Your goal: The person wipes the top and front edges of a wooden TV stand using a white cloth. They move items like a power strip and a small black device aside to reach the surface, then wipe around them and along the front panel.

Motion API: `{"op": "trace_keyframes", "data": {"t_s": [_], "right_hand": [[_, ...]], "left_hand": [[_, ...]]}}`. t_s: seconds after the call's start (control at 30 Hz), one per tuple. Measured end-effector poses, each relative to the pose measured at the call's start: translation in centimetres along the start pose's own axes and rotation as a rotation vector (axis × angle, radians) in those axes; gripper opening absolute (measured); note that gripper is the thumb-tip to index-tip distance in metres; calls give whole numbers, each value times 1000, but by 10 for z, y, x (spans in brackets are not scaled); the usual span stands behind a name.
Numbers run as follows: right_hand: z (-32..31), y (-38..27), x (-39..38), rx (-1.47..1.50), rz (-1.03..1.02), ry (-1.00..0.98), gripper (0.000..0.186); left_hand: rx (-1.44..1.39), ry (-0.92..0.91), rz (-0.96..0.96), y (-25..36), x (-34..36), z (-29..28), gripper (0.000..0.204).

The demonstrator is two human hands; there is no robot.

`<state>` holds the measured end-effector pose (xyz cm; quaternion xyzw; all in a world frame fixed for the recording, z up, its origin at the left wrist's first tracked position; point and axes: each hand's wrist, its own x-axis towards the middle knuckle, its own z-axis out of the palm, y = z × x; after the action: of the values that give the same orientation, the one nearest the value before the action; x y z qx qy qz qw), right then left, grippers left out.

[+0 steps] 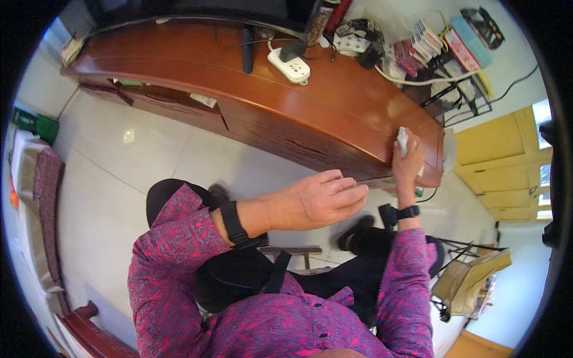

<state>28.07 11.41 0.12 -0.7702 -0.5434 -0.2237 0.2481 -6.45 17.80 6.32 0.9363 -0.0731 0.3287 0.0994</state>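
Note:
My left hand [322, 200] is held out low in front of the cabinet, back up, fingers loosely bent and nothing visible in it; its palm is hidden. My right hand [409, 158] grips a white crumpled cloth [403, 137] on the right end of the curved brown wooden cabinet top [352, 101]. A white power strip [289, 65] with a dark plug lies farther back, beside a dark narrow bar [248, 51].
A dark screen [203, 12] stands along the back. A rack of boxes, papers and cables [441, 65] is at the back right. Yellow cupboard doors [495, 143] and a khaki folding seat [462, 280] are at right. Wooden furniture [83, 322] stands at left.

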Motion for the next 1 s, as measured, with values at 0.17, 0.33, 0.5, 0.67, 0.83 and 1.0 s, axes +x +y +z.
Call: {"op": "trace_keyframes", "data": {"t_s": [0.17, 0.33, 0.5, 0.67, 0.83, 1.0], "right_hand": [[34, -134, 29, 297, -266, -152, 42], [43, -167, 35, 397, -495, -245, 45], [27, -45, 70, -76, 182, -236, 39], [56, -47, 86, -29, -109, -238, 50], [111, -117, 109, 264, -454, -230, 54], [104, -15, 124, 190, -352, -211, 46]], "left_hand": [[12, 87, -59, 2, -6, -18, 39], [80, 43, -30, 4, -11, -30, 32], [80, 20, -13, 22, -27, -41, 27], [13, -1, -38, 26, -28, -33, 29], [63, -76, -7, 9, -20, -26, 22], [45, -260, -42, 8, -20, -32, 34]]}}
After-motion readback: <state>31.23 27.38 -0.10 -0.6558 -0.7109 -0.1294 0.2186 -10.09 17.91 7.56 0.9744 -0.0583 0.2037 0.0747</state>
